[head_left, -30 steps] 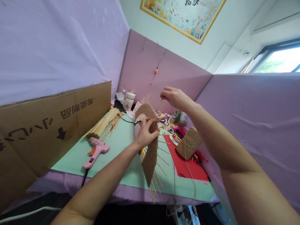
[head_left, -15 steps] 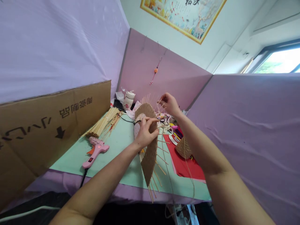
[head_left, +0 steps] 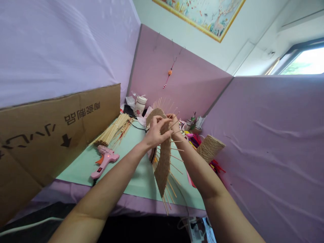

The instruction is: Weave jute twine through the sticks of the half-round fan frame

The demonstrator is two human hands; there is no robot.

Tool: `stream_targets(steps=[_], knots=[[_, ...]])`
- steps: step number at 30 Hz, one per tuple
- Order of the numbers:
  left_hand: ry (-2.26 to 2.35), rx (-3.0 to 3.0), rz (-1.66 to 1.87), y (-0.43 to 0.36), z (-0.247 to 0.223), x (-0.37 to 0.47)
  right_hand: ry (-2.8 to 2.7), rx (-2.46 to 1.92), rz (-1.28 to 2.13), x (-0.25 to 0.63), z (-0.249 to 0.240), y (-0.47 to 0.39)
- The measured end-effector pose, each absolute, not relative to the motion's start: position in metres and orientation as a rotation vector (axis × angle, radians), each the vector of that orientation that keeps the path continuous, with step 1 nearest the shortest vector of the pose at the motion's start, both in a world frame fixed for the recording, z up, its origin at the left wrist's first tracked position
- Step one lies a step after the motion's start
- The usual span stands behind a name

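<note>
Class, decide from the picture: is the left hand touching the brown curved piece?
Touching: the head view shows the left hand laid across the brown curved piece, holding it upright.

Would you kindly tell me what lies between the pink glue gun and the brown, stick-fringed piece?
In the head view, the left forearm crosses between the pink glue gun and the brown piece, with green tabletop on either side.

Bare left hand (head_left: pixel 157 132), bare right hand (head_left: pixel 174 123), bare forearms (head_left: pixel 121 170)
</note>
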State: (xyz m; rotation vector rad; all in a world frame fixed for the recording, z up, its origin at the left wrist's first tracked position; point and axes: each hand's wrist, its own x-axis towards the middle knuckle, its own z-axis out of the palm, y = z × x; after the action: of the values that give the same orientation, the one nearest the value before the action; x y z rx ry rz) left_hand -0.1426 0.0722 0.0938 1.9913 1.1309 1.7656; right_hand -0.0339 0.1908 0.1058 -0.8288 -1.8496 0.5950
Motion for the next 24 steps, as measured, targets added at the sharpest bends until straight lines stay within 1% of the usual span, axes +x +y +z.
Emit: stream_targets(steps=[5, 8, 13, 16, 21, 24], knots=[[1.268, 1.990, 1.809, 0.084, 0.094, -0.141, -1.735, -0.810, 0.869, -0.035, 0.103, 0.188], [1.255, 1.979, 1.878, 0.087, 0.092, -0.136, -1.711, -0.800, 0.988, -0.034, 0.104, 0.184], [1.132, 2.025, 1.920, 0.092, 0.089, -0.132, -1.714, -0.803, 1.036, -0.024, 0.111, 0.185], [1.122, 2.057, 1.951, 0.094, 0.085, -0.132, -1.732, -0.822, 0.959, -0.018, 0.120, 0.191], [1.062, 2.084, 1.960, 0.094, 0.083, -0.132, -1.789, -0.819, 0.690, -0.012, 0.145, 0.203], [1.053, 2.123, 1.957, 0.094, 0.085, -0.133, -1.960, -0.788, 0.316, -0.008, 0.169, 0.205]])
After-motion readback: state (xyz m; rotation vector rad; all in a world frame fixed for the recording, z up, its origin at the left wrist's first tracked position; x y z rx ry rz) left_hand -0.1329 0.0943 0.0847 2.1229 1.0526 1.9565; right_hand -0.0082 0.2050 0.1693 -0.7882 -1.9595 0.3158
